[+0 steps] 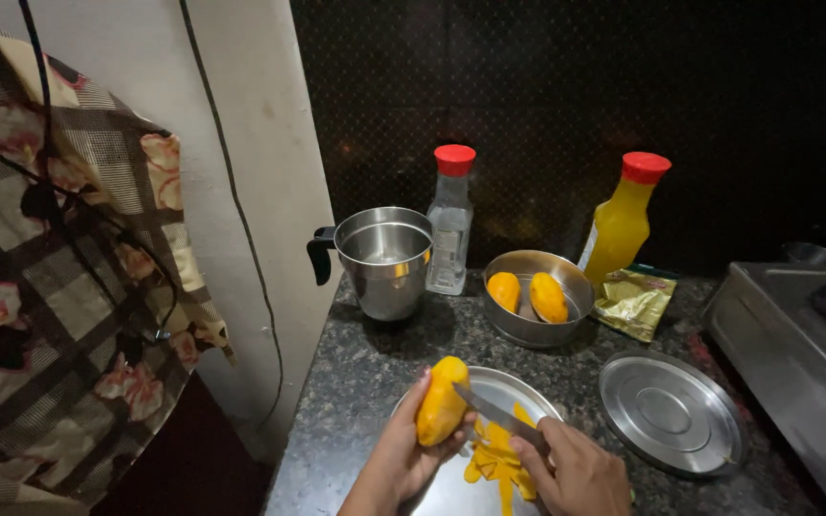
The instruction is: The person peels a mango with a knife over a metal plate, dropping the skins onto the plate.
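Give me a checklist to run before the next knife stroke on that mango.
1. Left hand grips the mango firmly: ok.
2. Right hand holds the knife, blade at the fruit: ok.
3. Left fingers out of the blade's path: cannot tell, fingertips sit close to the edge.
4. Plate under the fruit to catch peels: ok.
5. Bowl with peeled mangoes close by: ok.
6. Plate well back from the counter edge: cannot tell.

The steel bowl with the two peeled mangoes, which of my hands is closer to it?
The right. Your right hand, holding the knife, sits below the steel bowl, nearly in line with it. Your left hand, gripping the mango, is farther off to the left.
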